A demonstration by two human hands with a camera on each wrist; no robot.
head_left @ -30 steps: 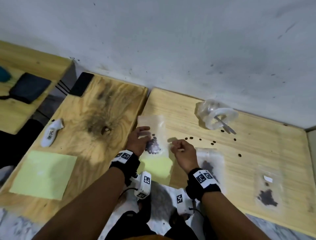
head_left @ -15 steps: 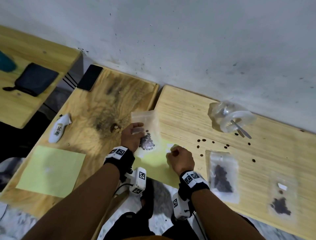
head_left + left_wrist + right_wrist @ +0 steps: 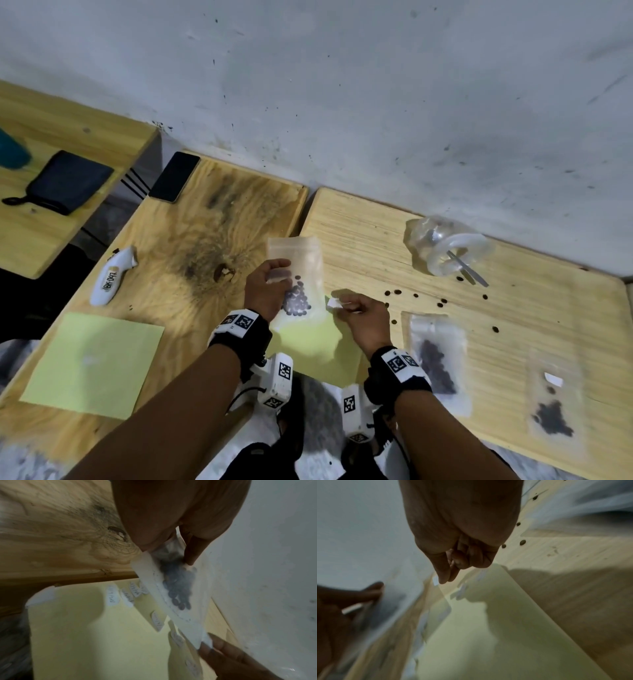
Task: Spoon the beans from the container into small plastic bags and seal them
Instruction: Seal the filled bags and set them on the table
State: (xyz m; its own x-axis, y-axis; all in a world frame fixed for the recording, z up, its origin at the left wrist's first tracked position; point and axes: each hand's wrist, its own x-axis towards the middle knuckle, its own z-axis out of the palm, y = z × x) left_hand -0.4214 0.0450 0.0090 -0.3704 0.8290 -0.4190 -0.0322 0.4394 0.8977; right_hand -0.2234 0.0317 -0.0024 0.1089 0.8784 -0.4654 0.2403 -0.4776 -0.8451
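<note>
My left hand (image 3: pixel 279 274) grips a small clear plastic bag (image 3: pixel 301 253) by its side, with a clump of dark beans (image 3: pixel 296 303) in its lower part. In the left wrist view the bag (image 3: pixel 173 609) hangs tilted from the left hand (image 3: pixel 169 553). My right hand (image 3: pixel 342 305) pinches a small white sticker (image 3: pixel 333 303) just right of the bag, above a yellow label sheet (image 3: pixel 315 346). The right wrist view shows that pinch (image 3: pixel 445 580) and the sticker (image 3: pixel 435 581). A clear container (image 3: pixel 445 246) lies on its side at the back right, with a spoon (image 3: pixel 469 272) in its mouth.
Two filled bags (image 3: pixel 436 363) (image 3: pixel 551 407) lie flat on the right table. Loose beans (image 3: pixel 397 293) are scattered between them and the container. On the left table are a second yellow sheet (image 3: pixel 92 363), a white device (image 3: pixel 113 277) and a phone (image 3: pixel 174 176). A wall runs behind.
My right hand has lifted off the yellow sheet with a white sticker pinched in it. The left hand keeps hold of the bag. The head view has shifted.
</note>
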